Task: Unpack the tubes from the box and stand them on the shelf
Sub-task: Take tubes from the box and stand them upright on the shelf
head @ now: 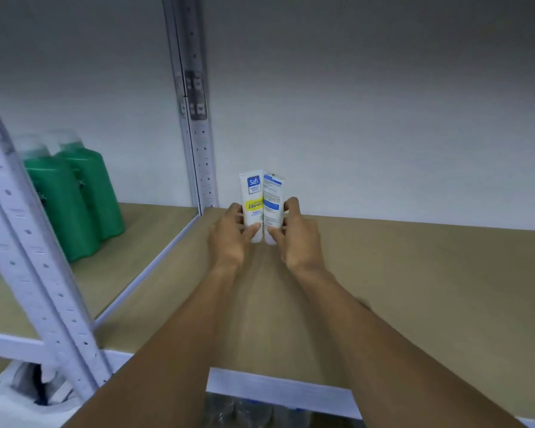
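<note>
So both tubes are way at the back of the shelf [414,288], just beside the rear upright post [198,118] and close to the wall [368,118]. Makes sense to me: start in the back corner and you can fill rows forward without reaching over stuff. The left grip [229,239] is wrapped round the lower part of the left tube [252,196], front label facing out with the Safi logo readable. The right grip [297,239] is clasping the right tube [274,196] the same way, thumb in front and fingers behind, except that one shows its back label. The tubes are upright, cap end down, touching along their sides. My guess is that holding them low near the caps is about steadying them, since a tube on its cap looks tippy, and pressing the pair together lets each prop up the other. The caps seem to be on the board, but the thumbs cover that bit, so I can't say for sure. The right one probably wants a twist so the labels match. The box isn't in view. The green bottles [74,205] are in the next bay to the left, well apart.
</note>
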